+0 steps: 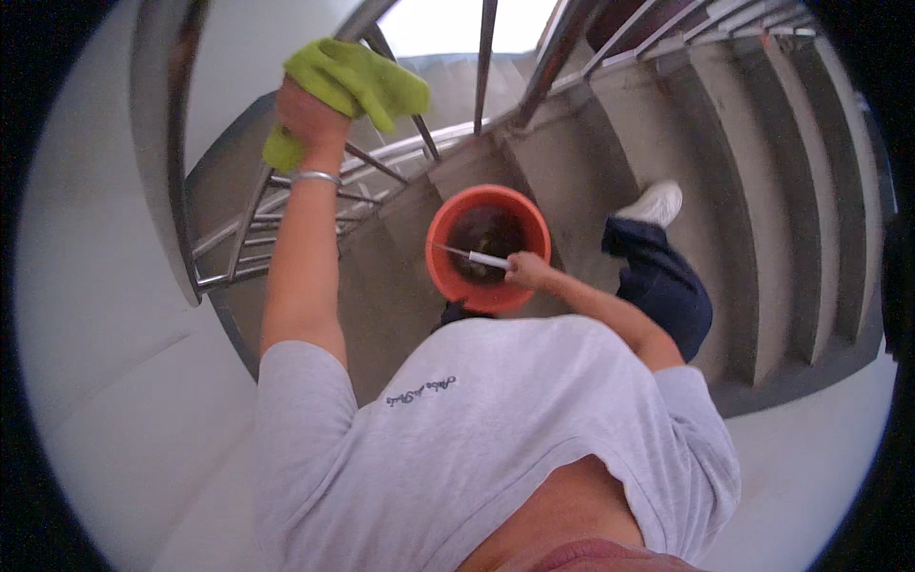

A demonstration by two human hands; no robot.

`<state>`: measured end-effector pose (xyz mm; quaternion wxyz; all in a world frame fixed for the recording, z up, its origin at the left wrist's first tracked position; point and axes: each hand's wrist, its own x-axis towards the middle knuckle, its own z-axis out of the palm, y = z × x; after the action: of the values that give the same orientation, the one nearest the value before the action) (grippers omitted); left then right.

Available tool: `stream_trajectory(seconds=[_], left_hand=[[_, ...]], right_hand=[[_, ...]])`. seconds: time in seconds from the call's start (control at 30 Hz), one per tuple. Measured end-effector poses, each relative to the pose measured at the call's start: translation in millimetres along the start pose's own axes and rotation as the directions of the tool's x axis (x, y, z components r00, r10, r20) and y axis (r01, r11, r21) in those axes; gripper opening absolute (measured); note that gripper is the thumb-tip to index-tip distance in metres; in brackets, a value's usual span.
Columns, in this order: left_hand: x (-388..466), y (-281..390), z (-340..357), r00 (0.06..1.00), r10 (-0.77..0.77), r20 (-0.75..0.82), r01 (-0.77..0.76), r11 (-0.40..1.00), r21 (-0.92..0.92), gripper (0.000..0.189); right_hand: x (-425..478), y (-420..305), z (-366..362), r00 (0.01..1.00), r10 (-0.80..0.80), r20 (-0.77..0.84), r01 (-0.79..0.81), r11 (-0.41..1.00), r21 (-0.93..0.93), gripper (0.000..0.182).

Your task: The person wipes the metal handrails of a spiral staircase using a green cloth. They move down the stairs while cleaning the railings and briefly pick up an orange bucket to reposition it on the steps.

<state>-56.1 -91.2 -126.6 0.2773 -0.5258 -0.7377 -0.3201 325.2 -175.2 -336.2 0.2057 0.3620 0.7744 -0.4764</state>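
My left hand (311,118) is closed on a yellow-green cloth (364,79) over the metal stair handrail (363,16), at the upper left. Cloth shows on both sides of the hand. My right hand (527,272) grips the white handle sleeve (489,260) of an orange-red plastic bucket (437,275), whose wire handle runs across its opening. The bucket hangs in front of my body, above the stairs. Its inside is dark, and I cannot tell clearly what it holds.
Concrete steps (615,121) run across the view, curving up the right side. Metal railing bars (485,71) stand along the stair's open edge. A pale wall (100,286) is on the left. My white shoe (659,204) rests on a step right of the bucket.
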Motion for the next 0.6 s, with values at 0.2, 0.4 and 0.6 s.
stream_trajectory(seconds=[0.2,0.4,0.6], left_hand=[[-2,-4,1,0.980,-0.160,0.122,0.144,0.981,0.130,0.040],[-10,0,-8,0.994,-0.028,0.106,0.030,0.999,-0.020,0.038],[2,1,-9,0.994,-0.065,0.087,0.070,0.995,-0.066,0.038]], right_hand=[[-7,25,1,0.989,0.149,0.019,-0.148,0.988,-0.049,0.027],[-9,59,15,0.972,0.128,0.196,-0.075,0.963,-0.260,0.023],[14,85,52,0.908,0.232,0.348,-0.194,0.971,-0.142,0.015]])
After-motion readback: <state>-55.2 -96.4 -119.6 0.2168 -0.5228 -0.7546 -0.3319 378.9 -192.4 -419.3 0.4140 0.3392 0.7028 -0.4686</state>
